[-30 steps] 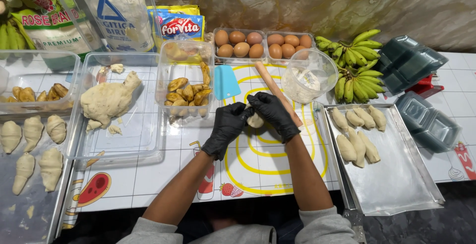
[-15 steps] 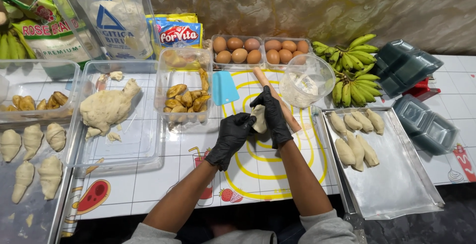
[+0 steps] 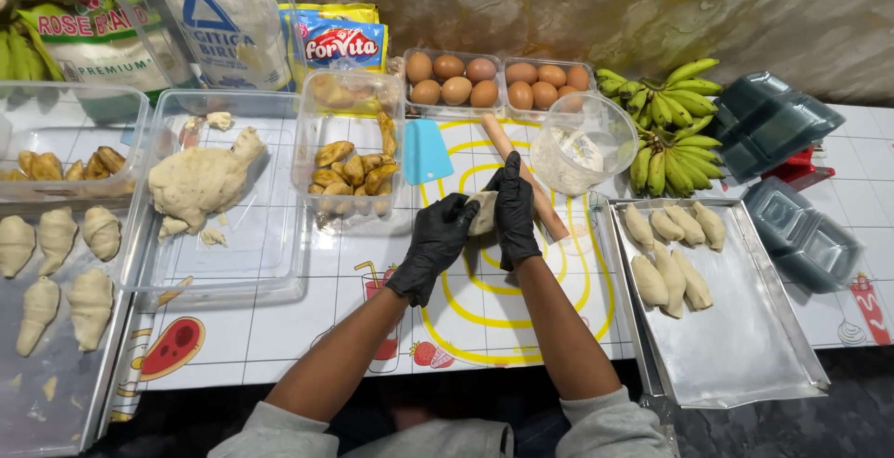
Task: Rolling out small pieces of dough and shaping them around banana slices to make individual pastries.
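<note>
Our left hand (image 3: 436, 246) and right hand (image 3: 515, 207) close their fingers around the dough piece (image 3: 482, 212); squeezing too hard could tear it open.

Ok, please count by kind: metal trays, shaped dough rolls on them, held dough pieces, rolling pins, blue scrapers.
Metal trays: 2
Shaped dough rolls on trays: 11
Held dough piece: 1
Rolling pin: 1
Blue scraper: 1
Total: 16
</note>
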